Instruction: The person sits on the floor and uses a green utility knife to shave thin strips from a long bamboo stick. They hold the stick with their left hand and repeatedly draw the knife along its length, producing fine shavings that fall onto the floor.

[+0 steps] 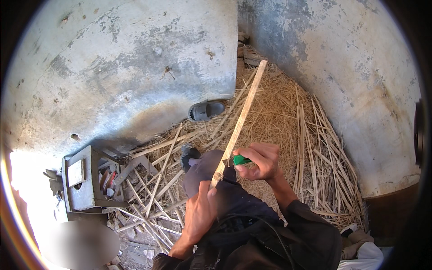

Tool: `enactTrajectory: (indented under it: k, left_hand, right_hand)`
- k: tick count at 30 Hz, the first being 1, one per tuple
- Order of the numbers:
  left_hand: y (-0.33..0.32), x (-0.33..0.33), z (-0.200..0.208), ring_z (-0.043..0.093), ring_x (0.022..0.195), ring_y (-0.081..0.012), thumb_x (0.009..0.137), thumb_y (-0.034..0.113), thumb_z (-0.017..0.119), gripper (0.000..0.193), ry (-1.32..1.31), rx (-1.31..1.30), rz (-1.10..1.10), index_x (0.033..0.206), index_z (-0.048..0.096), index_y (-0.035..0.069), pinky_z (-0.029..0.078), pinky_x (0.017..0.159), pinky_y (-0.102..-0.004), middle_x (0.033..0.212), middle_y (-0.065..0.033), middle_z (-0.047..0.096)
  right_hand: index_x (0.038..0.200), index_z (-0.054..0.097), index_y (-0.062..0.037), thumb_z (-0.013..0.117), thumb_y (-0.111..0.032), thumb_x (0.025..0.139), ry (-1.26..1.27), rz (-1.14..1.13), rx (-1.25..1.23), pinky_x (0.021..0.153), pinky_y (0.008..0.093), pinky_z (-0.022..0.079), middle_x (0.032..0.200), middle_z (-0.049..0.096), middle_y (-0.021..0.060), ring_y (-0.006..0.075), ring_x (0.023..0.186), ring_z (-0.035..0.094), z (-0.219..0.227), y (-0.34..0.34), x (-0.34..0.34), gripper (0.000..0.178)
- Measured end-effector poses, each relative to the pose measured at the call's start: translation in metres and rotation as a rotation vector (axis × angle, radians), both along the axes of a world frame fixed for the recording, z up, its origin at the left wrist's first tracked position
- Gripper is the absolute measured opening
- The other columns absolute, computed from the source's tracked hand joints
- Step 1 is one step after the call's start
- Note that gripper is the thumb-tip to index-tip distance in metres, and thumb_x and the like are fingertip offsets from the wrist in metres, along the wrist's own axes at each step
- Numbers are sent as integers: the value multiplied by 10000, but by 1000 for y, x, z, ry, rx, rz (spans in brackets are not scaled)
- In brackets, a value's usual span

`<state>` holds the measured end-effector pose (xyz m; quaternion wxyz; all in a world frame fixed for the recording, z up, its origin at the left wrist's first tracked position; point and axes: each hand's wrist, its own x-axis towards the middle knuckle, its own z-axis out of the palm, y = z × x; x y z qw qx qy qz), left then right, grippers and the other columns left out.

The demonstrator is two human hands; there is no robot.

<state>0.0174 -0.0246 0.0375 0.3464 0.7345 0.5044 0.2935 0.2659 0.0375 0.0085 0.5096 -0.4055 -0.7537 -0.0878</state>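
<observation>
My left hand (pixel 200 211) is closed round the lower end of a long, pale bamboo strip (pixel 245 108), just below a rough, darker patch like a node. The strip slants up and away to the right over my dark-trousered leg. My right hand (pixel 262 161) pinches a small tool with a green handle (pixel 241 159) between thumb and fingers. A dark part of that tool appears to meet the right edge of the strip near its lower end. Too little of it shows to tell what kind of tool it is.
Straw-like shavings (pixel 274 103) cover the floor, with many thin strips (pixel 324 157) piled along the right wall. A grey clog (pixel 206 110) lies by the left wall (pixel 157 54). At left stands a weathered box (pixel 83 184) holding odds and ends; long slats (pixel 164 171) lie beside it.
</observation>
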Motion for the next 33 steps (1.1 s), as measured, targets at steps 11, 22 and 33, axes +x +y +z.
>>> enactTrajectory:
  k: [11, 22, 33]
  left_hand:
    - [-2, -5, -6, 661, 770, -542, 1170, 209, 444, 238, -7, 15, -3, 1250, 569, 23, 471, 631, -556, 792, -279, 629]
    - [-3, -5, -2, 676, 779, -540, 1174, 240, 435, 257, 12, -6, 6, 1233, 569, 28, 482, 632, -561, 793, -283, 641]
    - [-22, -14, -14, 668, 750, -558, 1124, 161, 513, 138, 82, -104, 0, 1156, 536, 29, 497, 641, -614, 776, -325, 670]
  right_hand:
    - [946, 800, -134, 809, -373, 897, -40, -20, 48, 460, 314, 446, 618, 567, -28, 153, 500, 570, 3, 2, 1, 244]
    - [998, 810, -114, 823, -332, 874, -65, -28, 37, 471, 312, 477, 649, 626, -17, 150, 520, 610, 6, 3, 5, 251]
    - [1011, 803, -51, 776, -269, 900, 54, -93, -30, 555, 311, 576, 802, 783, 70, 200, 640, 757, 3, 23, 41, 246]
